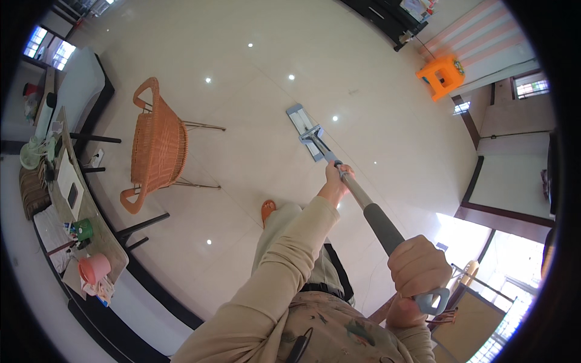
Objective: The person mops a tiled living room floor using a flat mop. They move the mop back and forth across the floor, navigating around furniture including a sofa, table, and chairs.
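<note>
A flat floor mop (304, 131) rests its rectangular grey head on the glossy tiled floor (254, 168) ahead of me. Its metal handle slants back toward my body. My left hand (338, 179) is closed around the lower part of the pole, just above the joint near the head. Higher up, my right hand (420, 267) grips the top end of the dark foam sleeve (382, 227), with the grey hanging loop (432, 301) sticking out below the fist. One orange sandal (268, 211) shows on my foot beneath the left sleeve.
An orange wicker chair (161, 147) stands to the left, beside a narrow table (106, 240) holding a pink bucket (94, 267), a green container (82, 229) and a phone (72, 195). An orange plastic stool (441, 78) and a black cabinet (376, 18) are at the upper right.
</note>
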The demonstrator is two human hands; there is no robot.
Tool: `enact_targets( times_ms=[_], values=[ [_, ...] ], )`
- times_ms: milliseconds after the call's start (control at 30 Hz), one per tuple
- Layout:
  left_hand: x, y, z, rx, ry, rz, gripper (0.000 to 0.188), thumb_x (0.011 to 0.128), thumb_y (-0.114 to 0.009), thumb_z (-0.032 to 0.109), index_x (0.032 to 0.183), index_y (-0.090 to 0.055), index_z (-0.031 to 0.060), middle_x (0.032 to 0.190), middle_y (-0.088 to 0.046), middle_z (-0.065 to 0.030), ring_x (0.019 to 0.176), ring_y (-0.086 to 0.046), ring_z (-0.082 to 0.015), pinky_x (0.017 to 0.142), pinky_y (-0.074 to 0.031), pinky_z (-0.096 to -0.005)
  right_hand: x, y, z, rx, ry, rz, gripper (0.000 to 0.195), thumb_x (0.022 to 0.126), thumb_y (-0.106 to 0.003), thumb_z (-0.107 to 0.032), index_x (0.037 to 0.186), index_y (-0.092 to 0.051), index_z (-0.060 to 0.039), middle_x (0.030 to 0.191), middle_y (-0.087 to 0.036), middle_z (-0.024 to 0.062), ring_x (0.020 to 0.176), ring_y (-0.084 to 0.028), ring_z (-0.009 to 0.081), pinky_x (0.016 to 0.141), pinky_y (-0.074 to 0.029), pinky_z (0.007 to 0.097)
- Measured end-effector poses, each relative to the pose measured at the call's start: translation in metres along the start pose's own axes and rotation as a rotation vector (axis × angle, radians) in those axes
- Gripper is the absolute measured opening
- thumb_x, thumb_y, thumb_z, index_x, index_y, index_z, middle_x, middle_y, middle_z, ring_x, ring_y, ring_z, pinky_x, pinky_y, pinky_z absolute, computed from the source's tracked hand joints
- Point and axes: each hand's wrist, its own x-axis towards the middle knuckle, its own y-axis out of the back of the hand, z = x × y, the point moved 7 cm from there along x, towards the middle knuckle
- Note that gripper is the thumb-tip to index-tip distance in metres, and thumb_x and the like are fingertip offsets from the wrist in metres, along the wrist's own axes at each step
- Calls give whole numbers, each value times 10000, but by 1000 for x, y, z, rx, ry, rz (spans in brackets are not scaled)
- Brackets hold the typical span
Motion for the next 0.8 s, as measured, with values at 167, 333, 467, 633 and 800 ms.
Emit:
enact_targets(
  times_ms=[167,333,467,633,800],
  values=[
    [-46,39,-35,91,47,90,437,831,-283,486,611,-325,111,452,-344,14,421,-375,-107,400,-346,-234,-14,-25,-38,3,19,67,319,763,-541,-133,467,-454,-52,407,-425,47,297,-389,154,296,-299,236],
    [-101,55,13,-197,62,55,450,825,-311,496,651,-342,82,475,-349,19,437,-385,-100,441,-369,-240,-11,-71,-38,259,72,-318,295,767,-576,-132,504,-499,-21,422,-460,60,310,-428,158,301,-333,240],
    [-145,43,-16,-253,110,12,449,810,-336,503,687,-358,71,499,-352,18,441,-393,-99,455,-362,-241,4,-81,-80,281,72,-212,321,788,-552,-139,491,-495,-30,408,-452,55,313,-444,157,309,-361,237],
    [-199,48,38,-297,-46,-66,474,798,-341,524,690,-373,64,507,-359,5,438,-400,-98,452,-368,-243,20,-105,-81,411,0,-429,329,782,-541,-119,467,-467,-56,412,-447,50,322,-454,154,319,-378,240],
    [-245,72,153,-237,-373,-137,454,812,-289,502,609,-338,98,463,-336,31,412,-382,-79,439,-382,-222,27,-146,-22,565,109,-519,269,741,-510,-103,484,-432,-92,470,-438,38,377,-434,186,349,-333,283]
  ],
)
